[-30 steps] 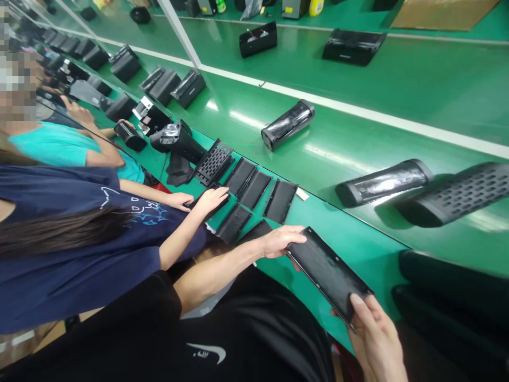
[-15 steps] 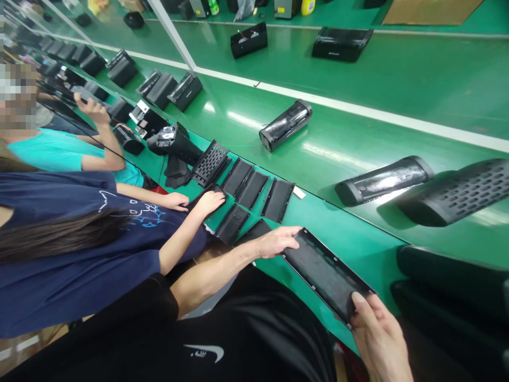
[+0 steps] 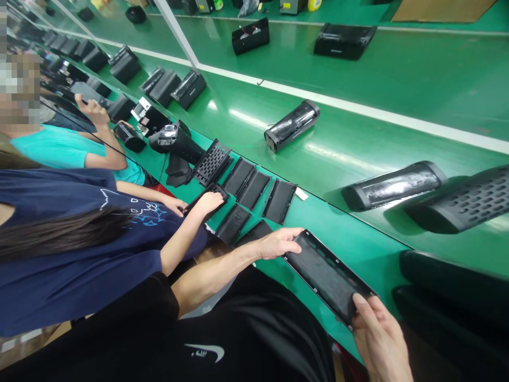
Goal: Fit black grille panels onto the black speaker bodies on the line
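A black rectangular speaker panel [image 3: 324, 273] with small clips along its rim is held between my two hands, its hollow side facing up. My left hand [image 3: 278, 243] pinches its far left end. My right hand [image 3: 379, 331] grips the near right end, thumb on the inner face. Beyond my left hand, several similar panels lie on the green table, among them one panel [image 3: 280, 200] and another panel [image 3: 234, 223]. A panel with slotted holes [image 3: 212, 163] lies farther left.
Beside me on the left, a co-worker's hands [image 3: 210, 202] rest on a black part. Black speaker bodies [image 3: 292, 126] lie on the green conveyor [image 3: 358, 148], one speaker [image 3: 393, 185] at the right. Large dark shapes [image 3: 449, 286] stand right of my right hand.
My hands and the panel stay almost in place. The speakers on the conveyor have shifted slightly to the right in view. The co-worker's hands moved only a little.
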Tool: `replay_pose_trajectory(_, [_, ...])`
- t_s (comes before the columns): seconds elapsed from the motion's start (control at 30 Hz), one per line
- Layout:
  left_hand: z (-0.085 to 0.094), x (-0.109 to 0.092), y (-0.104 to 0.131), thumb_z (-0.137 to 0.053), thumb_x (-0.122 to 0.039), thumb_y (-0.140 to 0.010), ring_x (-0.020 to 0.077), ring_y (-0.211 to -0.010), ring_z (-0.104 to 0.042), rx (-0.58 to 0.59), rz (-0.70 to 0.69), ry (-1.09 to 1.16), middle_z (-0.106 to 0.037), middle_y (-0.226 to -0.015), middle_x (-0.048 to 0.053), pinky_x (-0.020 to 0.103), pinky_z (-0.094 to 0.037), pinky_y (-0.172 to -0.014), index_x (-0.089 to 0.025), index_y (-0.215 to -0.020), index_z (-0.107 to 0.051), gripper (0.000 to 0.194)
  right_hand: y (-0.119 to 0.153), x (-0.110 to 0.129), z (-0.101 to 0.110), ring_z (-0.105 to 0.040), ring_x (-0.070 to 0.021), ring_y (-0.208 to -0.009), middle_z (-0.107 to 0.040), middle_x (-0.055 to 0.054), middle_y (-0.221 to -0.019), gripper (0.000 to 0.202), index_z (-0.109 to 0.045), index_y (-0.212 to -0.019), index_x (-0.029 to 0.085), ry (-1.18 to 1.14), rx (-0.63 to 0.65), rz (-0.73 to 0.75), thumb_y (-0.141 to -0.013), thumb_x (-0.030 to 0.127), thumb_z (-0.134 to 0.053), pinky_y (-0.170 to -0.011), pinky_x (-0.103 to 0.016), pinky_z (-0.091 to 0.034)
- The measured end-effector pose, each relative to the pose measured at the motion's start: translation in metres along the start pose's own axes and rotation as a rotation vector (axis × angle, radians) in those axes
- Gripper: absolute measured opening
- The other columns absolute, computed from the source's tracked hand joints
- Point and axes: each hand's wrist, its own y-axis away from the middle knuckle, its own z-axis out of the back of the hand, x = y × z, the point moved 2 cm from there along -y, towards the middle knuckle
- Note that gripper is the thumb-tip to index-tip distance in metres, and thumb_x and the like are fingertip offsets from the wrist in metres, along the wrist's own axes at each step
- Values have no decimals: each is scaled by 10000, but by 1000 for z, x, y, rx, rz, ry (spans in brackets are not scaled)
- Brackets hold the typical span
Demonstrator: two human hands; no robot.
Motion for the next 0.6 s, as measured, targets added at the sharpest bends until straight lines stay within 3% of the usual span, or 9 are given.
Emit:
replay_pose_trajectory(0.33, [10,12,-6,-772,-180,-624,127,-753,-588,-79,-2,-26,-718,-865,-8,226,-421,-709,-137,-1347,-667,731,4,8,-9,-306,-38,-443,-320,133,-582,638,-395,-780,246,68,46,82,-596,454,-970,-386,-143,-302])
replay_pose_trajectory(0.6, [4,9,-5,-732,-214,-629,122,-666,-570,22,38,197,-678,-758,3,248,-421,-680,-158,-976,-741,351,1,7,-12,-313,-19,-426,-336,143,-567,689,-395,-804,242,10,-12,34,-527,437,-995,-376,-117,-250])
